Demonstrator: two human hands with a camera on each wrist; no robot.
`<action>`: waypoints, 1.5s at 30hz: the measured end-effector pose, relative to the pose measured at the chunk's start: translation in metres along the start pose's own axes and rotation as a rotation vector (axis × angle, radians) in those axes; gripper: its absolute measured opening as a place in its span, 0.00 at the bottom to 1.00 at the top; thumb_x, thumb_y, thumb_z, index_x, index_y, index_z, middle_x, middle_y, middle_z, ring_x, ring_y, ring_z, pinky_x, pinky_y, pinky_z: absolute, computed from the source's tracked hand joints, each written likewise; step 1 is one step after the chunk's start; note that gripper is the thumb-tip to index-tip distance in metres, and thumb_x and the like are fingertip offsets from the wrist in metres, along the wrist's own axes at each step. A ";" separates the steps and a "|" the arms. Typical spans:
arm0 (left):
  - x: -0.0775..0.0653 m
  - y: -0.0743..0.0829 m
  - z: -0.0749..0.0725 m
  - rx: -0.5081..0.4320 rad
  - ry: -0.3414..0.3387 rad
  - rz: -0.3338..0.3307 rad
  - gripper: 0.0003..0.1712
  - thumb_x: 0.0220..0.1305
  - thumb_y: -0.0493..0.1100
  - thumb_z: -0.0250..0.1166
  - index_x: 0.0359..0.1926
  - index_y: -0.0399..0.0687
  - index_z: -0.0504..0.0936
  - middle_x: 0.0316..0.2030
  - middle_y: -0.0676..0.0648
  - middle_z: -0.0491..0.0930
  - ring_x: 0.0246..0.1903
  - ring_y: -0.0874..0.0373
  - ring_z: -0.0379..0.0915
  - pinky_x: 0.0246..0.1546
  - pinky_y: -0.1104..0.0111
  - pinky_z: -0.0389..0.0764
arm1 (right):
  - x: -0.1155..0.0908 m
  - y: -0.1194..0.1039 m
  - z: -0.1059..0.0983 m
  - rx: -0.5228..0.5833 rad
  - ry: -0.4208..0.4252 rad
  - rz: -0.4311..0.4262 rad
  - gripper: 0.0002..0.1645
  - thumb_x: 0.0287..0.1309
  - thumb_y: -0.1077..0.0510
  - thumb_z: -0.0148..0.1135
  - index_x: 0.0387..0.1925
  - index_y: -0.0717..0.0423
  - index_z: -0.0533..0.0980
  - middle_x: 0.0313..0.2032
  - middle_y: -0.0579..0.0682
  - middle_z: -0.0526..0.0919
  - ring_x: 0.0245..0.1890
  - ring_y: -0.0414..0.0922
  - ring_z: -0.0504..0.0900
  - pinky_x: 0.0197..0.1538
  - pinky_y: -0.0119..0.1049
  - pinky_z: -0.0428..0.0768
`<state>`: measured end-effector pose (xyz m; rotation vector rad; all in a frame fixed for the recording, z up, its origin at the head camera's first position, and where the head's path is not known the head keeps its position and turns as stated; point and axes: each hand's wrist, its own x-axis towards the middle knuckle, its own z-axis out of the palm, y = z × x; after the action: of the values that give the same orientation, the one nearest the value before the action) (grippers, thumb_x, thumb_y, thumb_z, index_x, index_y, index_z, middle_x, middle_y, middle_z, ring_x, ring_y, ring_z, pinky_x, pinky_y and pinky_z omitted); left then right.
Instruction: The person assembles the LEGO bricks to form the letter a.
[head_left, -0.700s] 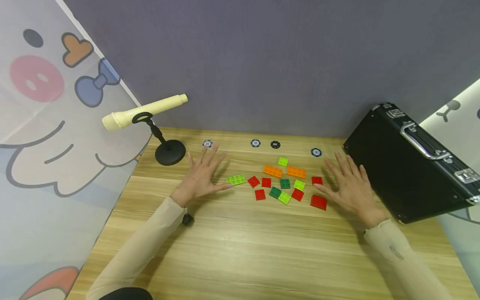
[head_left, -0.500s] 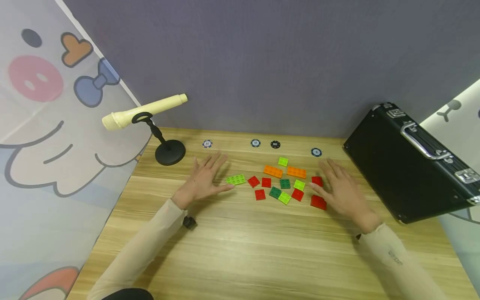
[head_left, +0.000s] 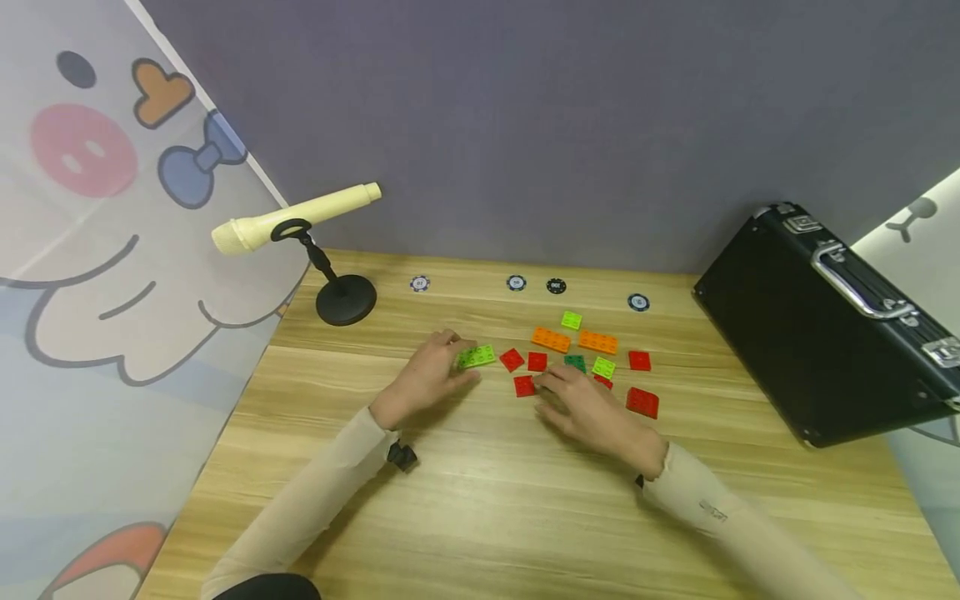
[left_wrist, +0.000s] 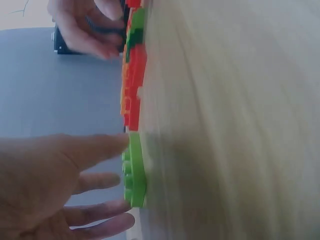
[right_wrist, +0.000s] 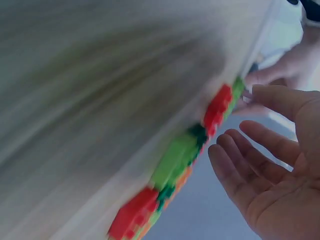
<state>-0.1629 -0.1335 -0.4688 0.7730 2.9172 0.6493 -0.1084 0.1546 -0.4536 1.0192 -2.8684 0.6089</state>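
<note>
My left hand [head_left: 427, 375] is low over the table at the left end of a long lime-green building brick [head_left: 478, 357]. In the left wrist view its thumb and fingers spread beside this brick [left_wrist: 137, 172], with no grip showing. My right hand [head_left: 592, 412] hovers over the middle of the scattered bricks, fingers loosely bent and holding nothing. Its fingertips are right by a red brick [head_left: 524, 386]; the hand hides some green and red bricks. Near it lie a dark green brick [head_left: 575, 362], a small lime brick [head_left: 603, 367] and two orange bricks, one left [head_left: 551, 340], one right [head_left: 597, 342].
Two more red bricks, one smaller [head_left: 640, 361] and one larger [head_left: 642, 402], lie to the right. Several poker chips, including a black one [head_left: 556, 286], line the back. A cream microphone [head_left: 300, 218] sits on a black stand [head_left: 346, 300] at left. A black case [head_left: 817, 333] stands at right.
My right hand has moved left from beside the right-hand red bricks to over the middle ones. My left hand has turned and come right to the long lime brick, its fingers less spread.
</note>
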 end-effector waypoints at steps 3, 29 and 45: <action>0.000 0.004 0.004 0.037 0.001 0.018 0.30 0.61 0.51 0.70 0.62 0.45 0.77 0.46 0.46 0.79 0.43 0.55 0.73 0.46 0.62 0.78 | 0.007 -0.008 0.010 -0.046 -0.047 -0.040 0.21 0.62 0.52 0.64 0.55 0.55 0.78 0.51 0.48 0.81 0.50 0.44 0.80 0.55 0.41 0.81; -0.027 0.034 0.008 -0.048 -0.113 0.151 0.20 0.59 0.38 0.70 0.54 0.46 0.82 0.45 0.50 0.79 0.44 0.60 0.76 0.48 0.70 0.80 | -0.001 -0.020 0.021 -0.132 -0.054 -0.092 0.12 0.62 0.51 0.66 0.47 0.47 0.80 0.43 0.43 0.82 0.43 0.41 0.81 0.41 0.35 0.83; -0.032 0.046 0.016 0.035 -0.105 0.262 0.17 0.62 0.41 0.69 0.53 0.49 0.82 0.42 0.52 0.79 0.40 0.64 0.76 0.42 0.74 0.80 | -0.001 -0.018 0.017 -0.019 -0.001 -0.068 0.15 0.63 0.51 0.65 0.49 0.49 0.80 0.42 0.41 0.81 0.40 0.36 0.79 0.44 0.33 0.82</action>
<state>-0.1114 -0.1064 -0.4665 1.1689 2.7643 0.5570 -0.0954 0.1360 -0.4633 1.1091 -2.8220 0.5751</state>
